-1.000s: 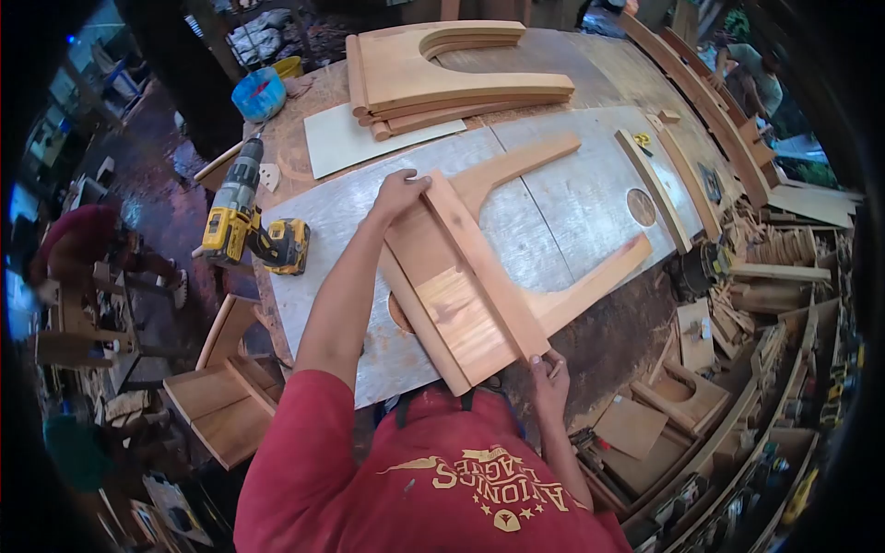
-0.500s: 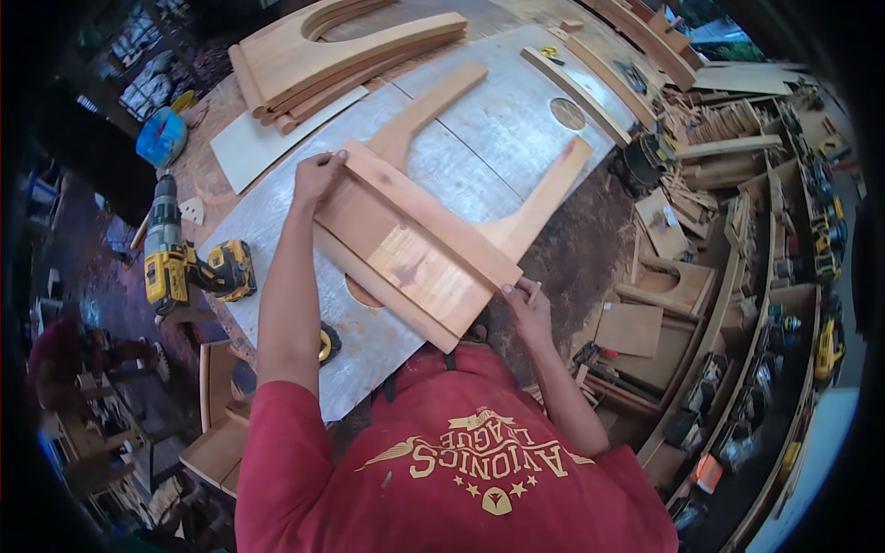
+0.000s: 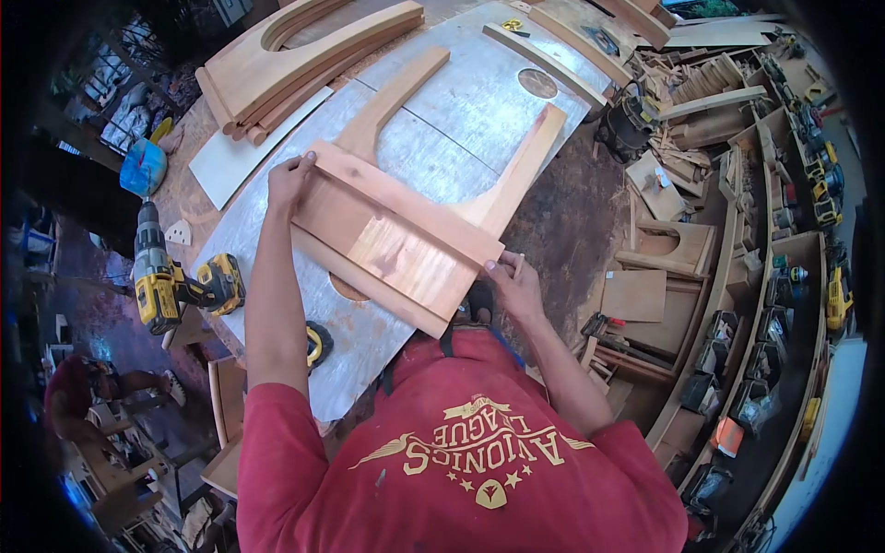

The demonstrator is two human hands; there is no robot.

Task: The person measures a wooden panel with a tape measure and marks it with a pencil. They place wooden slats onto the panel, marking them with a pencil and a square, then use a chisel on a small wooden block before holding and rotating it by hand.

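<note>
A flat wooden rail [image 3: 401, 201] lies lengthwise along a wooden frame with an inset panel [image 3: 406, 255] on the metal-topped workbench [image 3: 442, 83]. My left hand [image 3: 289, 184] is closed around the rail's far left end. At the near right end, my right hand [image 3: 516, 284] pinches the rail between thumb and fingers. Two curved wooden legs stretch from beyond the rail across the bench: the left leg [image 3: 395, 101] and the right leg [image 3: 521, 170]. The joint between rail and legs is partly covered by the rail.
A yellow cordless drill [image 3: 166, 281] stands at the bench's left edge. Stacked curved wooden frames [image 3: 323, 60] lie at the far left. Beside my left forearm is a tape measure [image 3: 318, 343]. Shelves [image 3: 728, 359] of tools and offcuts line the right side. Another person [image 3: 74, 396] sits at lower left.
The view has shifted, so the bench and wood appear farther left and slightly higher. Both hands keep hold of the rail, which stays in about the same place on the frame.
</note>
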